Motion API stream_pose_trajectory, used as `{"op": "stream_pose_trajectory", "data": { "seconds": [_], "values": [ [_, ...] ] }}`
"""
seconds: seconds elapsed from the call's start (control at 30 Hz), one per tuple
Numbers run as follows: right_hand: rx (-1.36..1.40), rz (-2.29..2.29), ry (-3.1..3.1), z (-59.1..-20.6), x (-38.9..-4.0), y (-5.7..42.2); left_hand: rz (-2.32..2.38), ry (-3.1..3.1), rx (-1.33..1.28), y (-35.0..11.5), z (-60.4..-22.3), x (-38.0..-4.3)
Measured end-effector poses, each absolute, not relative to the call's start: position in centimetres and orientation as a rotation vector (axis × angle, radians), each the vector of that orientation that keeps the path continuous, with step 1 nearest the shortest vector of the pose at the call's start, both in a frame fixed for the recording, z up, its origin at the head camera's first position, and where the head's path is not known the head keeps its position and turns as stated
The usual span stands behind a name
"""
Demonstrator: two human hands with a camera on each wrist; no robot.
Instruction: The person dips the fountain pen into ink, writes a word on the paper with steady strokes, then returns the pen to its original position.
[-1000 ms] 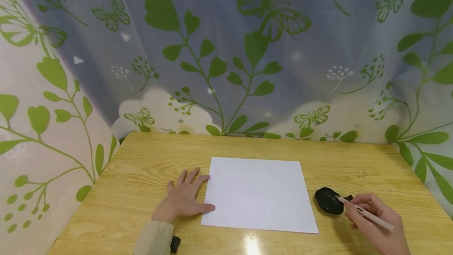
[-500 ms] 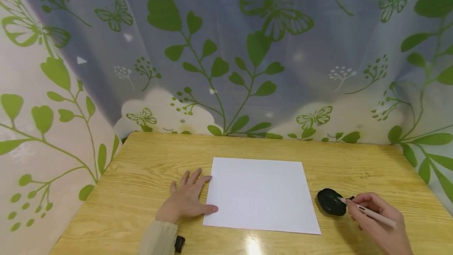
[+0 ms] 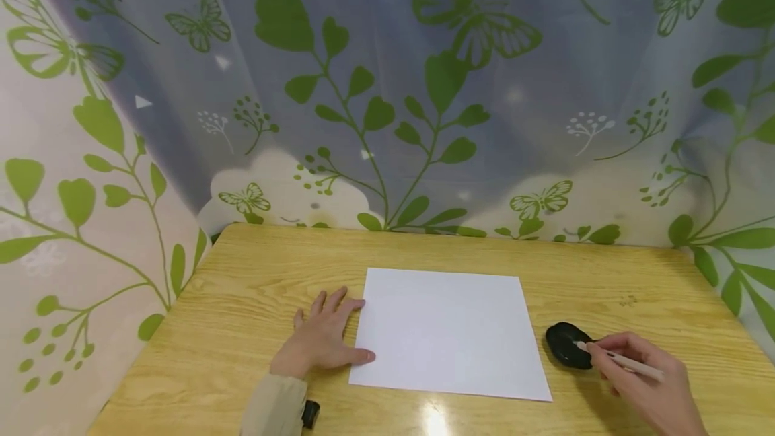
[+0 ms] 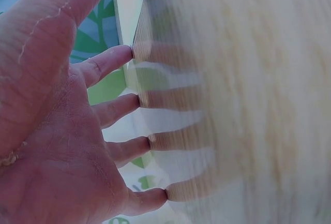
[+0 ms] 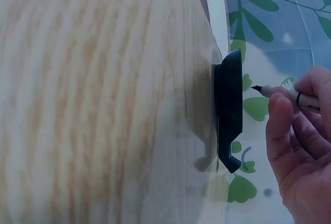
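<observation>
A sheet of white paper lies flat on the wooden table. My left hand rests at its left edge with fingers spread; the thumb overlaps the paper and the index fingertip is at the edge. In the left wrist view, the fingertips press on the tabletop. My right hand pinches a light-barrelled writing brush between thumb and fingers. Its dark pointed tip hangs just over a black ink dish right of the paper. The right wrist view has the brush tip a little clear of the dish's rim.
The yellow wood-grain table reaches back to a curtain with green leaves and butterflies. Another stretch of this cloth hangs on the left. A small black object is at the left sleeve.
The brush tip has shifted slightly over the ink dish and its barrel has swung a little. The left hand and paper keep their places; the whole head view drifts slightly right.
</observation>
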State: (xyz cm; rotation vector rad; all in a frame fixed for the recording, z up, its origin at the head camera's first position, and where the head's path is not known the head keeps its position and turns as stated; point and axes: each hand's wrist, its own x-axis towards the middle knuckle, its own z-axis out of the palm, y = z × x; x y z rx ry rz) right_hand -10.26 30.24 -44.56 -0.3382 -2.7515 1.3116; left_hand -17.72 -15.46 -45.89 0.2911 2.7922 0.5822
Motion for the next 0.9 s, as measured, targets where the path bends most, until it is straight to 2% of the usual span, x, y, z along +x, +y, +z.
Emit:
{"op": "stream_pose_trajectory", "data": {
  "seconds": [0.9],
  "values": [
    [-0.239, 1.023, -2.844, -45.4, -11.6, 29.8, 0.574, 2.814, 0.293, -15.4, -45.7, -17.6]
  ]
}}
